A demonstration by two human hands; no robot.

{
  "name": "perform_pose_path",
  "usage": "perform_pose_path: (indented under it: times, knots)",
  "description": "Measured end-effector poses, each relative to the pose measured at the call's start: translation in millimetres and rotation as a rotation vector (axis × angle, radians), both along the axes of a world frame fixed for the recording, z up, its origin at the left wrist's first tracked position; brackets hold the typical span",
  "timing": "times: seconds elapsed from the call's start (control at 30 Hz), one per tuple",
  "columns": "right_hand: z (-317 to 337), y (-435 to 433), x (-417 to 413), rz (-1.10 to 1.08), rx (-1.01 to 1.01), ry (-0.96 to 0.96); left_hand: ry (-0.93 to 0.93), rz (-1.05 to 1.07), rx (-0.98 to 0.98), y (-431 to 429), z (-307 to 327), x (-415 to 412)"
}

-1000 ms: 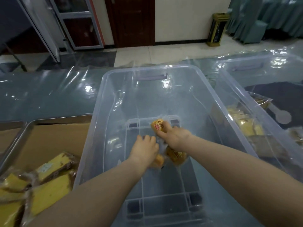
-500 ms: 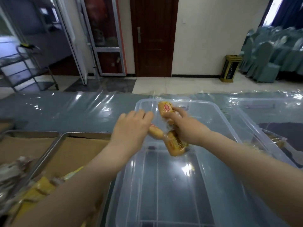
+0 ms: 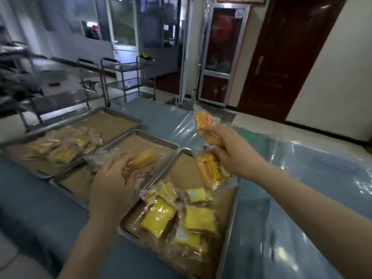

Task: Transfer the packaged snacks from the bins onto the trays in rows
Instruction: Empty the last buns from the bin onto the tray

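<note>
Three paper-lined metal trays lie side by side on the blue table. My right hand [image 3: 229, 150] grips two wrapped yellow snack packs above the nearest tray [image 3: 229, 224]: one pack [image 3: 203, 121] sticks up, the other [image 3: 211, 172] hangs down. My left hand [image 3: 112, 186] holds a wrapped orange-yellow snack [image 3: 144, 160] over the middle tray [image 3: 141, 135]. Several yellow packaged cakes [image 3: 179, 216] lie on the nearest tray. The far tray [image 3: 112, 115] holds a heap of packs [image 3: 68, 143]. The view is motion-blurred.
A clear plastic bin [image 3: 322, 178] stands to the right of the trays, mostly out of view. Metal carts [image 3: 124, 77] and a bench stand on the floor beyond the table. A dark wooden door [image 3: 285, 57] is behind.
Both hands have lifted out of the clear bin and swung left to the trays, carrying the snack packs. The view has turned left with them.
</note>
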State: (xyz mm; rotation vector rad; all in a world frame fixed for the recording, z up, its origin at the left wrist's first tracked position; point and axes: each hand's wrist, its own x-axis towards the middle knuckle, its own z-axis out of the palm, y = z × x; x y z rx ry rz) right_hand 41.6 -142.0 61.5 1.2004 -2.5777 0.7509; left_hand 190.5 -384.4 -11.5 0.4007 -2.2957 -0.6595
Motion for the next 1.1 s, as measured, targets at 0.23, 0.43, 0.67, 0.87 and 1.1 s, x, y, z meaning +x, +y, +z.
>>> perform_pose_path:
  times: [0.23, 0.43, 0.67, 0.87, 1.1]
  knots:
    - [-34.8, -189.4, 42.5, 0.092, -0.077, -0.11, -0.045, 0.228, 0.101, -171.8, -30.0, 89.6]
    - [-87.1, -286.0, 59.4, 0.099, -0.093, -0.252, -0.058, 0.358, 0.184, -277.7, -48.4, 125.0]
    - [-143.3, -377.0, 20.8, -0.018, -0.105, -0.428, -0.152, 0.325, 0.304, -373.0, -74.4, 90.6]
    - [-196.7, -460.9, -29.7, -0.101, -0.203, -0.603, -0.3, 0.326, 0.318, -464.7, -88.0, 54.3]
    - [-217.2, -569.5, -60.0, -0.194, -0.28, -0.595, -0.343, 0.277, 0.396, -545.5, -105.6, -1.7]
